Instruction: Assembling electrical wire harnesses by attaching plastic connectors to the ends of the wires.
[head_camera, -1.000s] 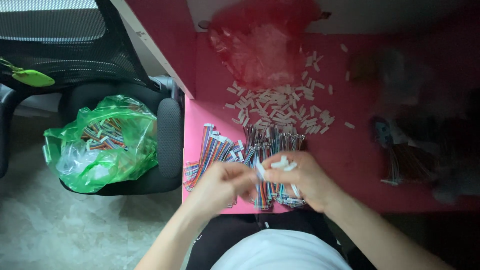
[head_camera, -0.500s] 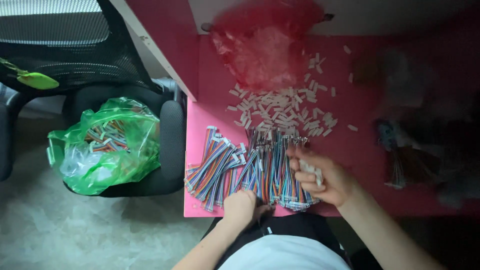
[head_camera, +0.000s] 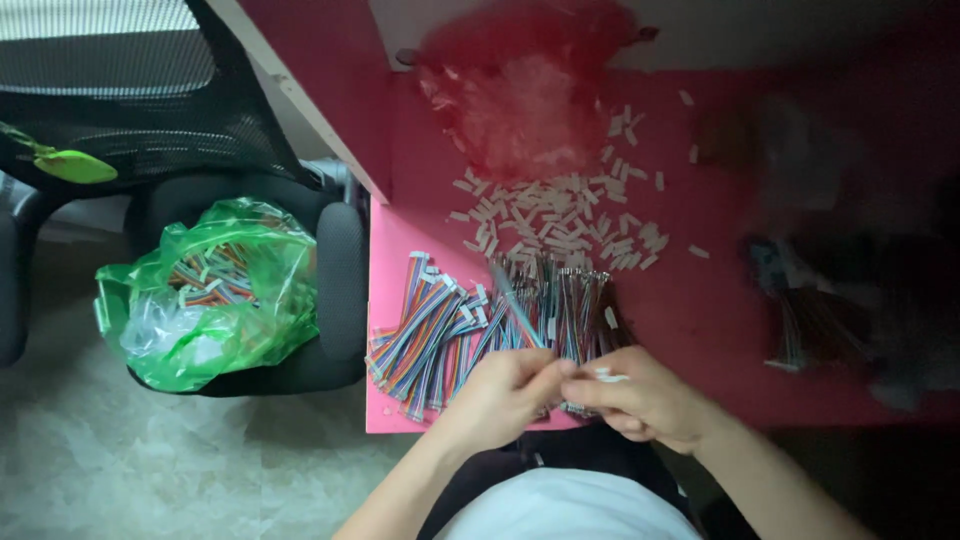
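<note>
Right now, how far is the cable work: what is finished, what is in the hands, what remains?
Done, it seems: a green bag on the chair holds cables. In hand: left hand and right hand meet over a cable at the pile; the right holds white connectors. Left: many loose connectors and most of the pile.

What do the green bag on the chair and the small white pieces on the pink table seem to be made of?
The green bag looks like thin, glossy plastic film: it is see-through, crinkled and shiny, with coloured wires showing inside. The small white pieces on the pink table seem to be hard moulded plastic, matte and uniform in shape, though they are too small to be sure.
</note>
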